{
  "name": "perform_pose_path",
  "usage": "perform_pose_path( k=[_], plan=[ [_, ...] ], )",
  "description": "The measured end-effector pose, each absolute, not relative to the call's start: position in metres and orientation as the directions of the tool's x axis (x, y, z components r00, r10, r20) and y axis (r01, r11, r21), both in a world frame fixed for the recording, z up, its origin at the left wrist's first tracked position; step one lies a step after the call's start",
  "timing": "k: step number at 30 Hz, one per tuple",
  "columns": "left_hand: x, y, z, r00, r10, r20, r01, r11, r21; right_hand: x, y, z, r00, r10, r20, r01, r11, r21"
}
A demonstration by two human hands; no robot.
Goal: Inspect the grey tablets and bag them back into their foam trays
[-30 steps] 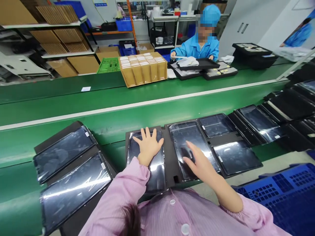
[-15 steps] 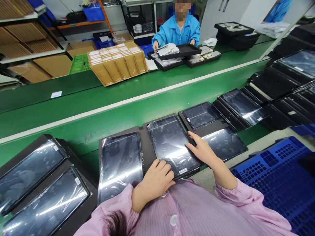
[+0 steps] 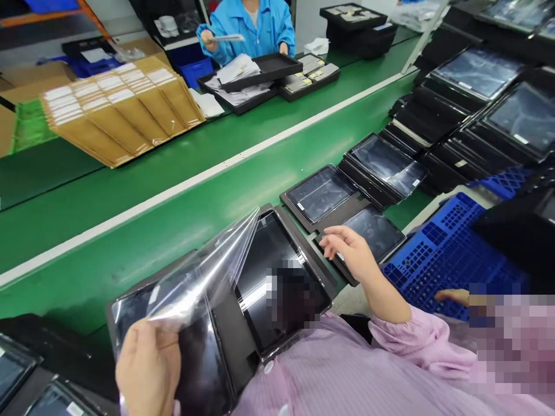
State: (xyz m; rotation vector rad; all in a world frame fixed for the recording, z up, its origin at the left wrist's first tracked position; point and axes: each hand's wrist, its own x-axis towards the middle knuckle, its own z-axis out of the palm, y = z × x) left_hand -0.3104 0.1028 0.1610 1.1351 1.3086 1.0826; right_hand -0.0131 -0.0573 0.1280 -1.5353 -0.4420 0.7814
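My left hand (image 3: 148,364) is closed on a corner of a clear protective film (image 3: 203,283), pulled up and leftward. The film's far end still reaches the upper left corner of a tablet-like screen (image 3: 271,254), whose bared glass is dark and glossy. That screen lies in a black foam tray (image 3: 303,237). Another screen (image 3: 203,370) rests to its left, partly behind the film and my left hand. My right hand (image 3: 349,248) hovers beside the tray's right edge, fingers loosely bent and apart, with nothing in them. Below it lies a further screen (image 3: 375,231).
Stacks of film-covered screens (image 3: 385,164) line the bench to the right, near a blue plastic crate (image 3: 433,248). Across the green bench (image 3: 243,173), padded envelopes (image 3: 125,110) stand in a row. A person in blue (image 3: 249,29) handles papers. Another person's hand (image 3: 453,296) shows at right.
My left hand has peeled the film off the middle screen, up and to the left. My right hand has come off the screen. The view has shifted rightward.
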Motion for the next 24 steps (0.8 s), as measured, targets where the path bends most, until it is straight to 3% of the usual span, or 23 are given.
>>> perform_pose_path(
  k=[2, 4, 6, 8, 9, 10, 12, 14, 16, 17, 19, 21, 23, 24],
  plan=[
    [-0.309, 0.087, 0.155, 0.196, 0.978, -0.077, 0.023, 0.074, 0.997, -0.021, -0.045, 0.135, 0.548, 0.771, -0.324, -0.278, -0.198, -0.940],
    [-0.311, 0.073, 0.146, 0.534, 0.843, 0.063, 0.128, -0.154, 0.980, -0.030, -0.029, 0.143, 0.440, 0.801, -0.406, -0.257, -0.321, -0.911],
    [-0.315, 0.063, 0.137, 0.836, 0.524, 0.162, 0.164, -0.520, 0.838, -0.040, -0.014, 0.152, 0.430, 0.801, -0.417, -0.049, -0.440, -0.897],
    [-0.318, 0.057, 0.130, 0.953, 0.247, 0.173, 0.092, -0.784, 0.614, -0.054, -0.004, 0.163, 0.451, 0.821, -0.350, 0.288, -0.505, -0.813],
    [-0.318, 0.054, 0.128, 0.967, 0.182, 0.176, 0.066, -0.852, 0.519, -0.062, -0.003, 0.170, 0.423, 0.855, -0.301, 0.459, -0.489, -0.742],
    [-0.319, 0.051, 0.127, 0.971, 0.155, 0.183, 0.058, -0.893, 0.447, -0.071, -0.005, 0.176, 0.347, 0.904, -0.248, 0.608, -0.419, -0.674],
    [-0.319, 0.045, 0.126, 0.969, 0.168, 0.181, 0.088, -0.920, 0.383, -0.086, -0.016, 0.190, 0.020, 0.992, -0.124, 0.769, -0.095, -0.633],
    [-0.319, 0.041, 0.127, 0.964, 0.206, 0.168, 0.129, -0.915, 0.382, -0.093, -0.034, 0.200, -0.363, 0.930, 0.046, 0.670, 0.295, -0.681],
    [-0.319, 0.038, 0.129, 0.956, 0.246, 0.157, 0.166, -0.900, 0.403, -0.090, -0.050, 0.204, -0.521, 0.838, 0.163, 0.489, 0.450, -0.747],
    [-0.318, 0.037, 0.130, 0.956, 0.254, 0.145, 0.173, -0.892, 0.417, -0.086, -0.056, 0.202, -0.511, 0.842, 0.171, 0.446, 0.430, -0.785],
    [-0.315, 0.036, 0.134, 0.957, 0.263, 0.124, 0.182, -0.875, 0.448, -0.073, -0.061, 0.191, -0.321, 0.941, 0.107, 0.472, 0.257, -0.843],
    [-0.310, 0.035, 0.139, 0.944, 0.319, 0.083, 0.249, -0.855, 0.454, -0.062, -0.058, 0.173, 0.062, 0.998, 0.012, 0.542, -0.024, -0.840],
    [-0.304, 0.034, 0.143, 0.907, 0.421, 0.022, 0.370, -0.821, 0.435, -0.057, -0.050, 0.155, 0.426, 0.903, -0.060, 0.561, -0.316, -0.765],
    [-0.301, 0.033, 0.144, 0.884, 0.466, -0.015, 0.428, -0.798, 0.423, -0.057, -0.045, 0.148, 0.527, 0.845, -0.088, 0.560, -0.423, -0.712]
  ],
)
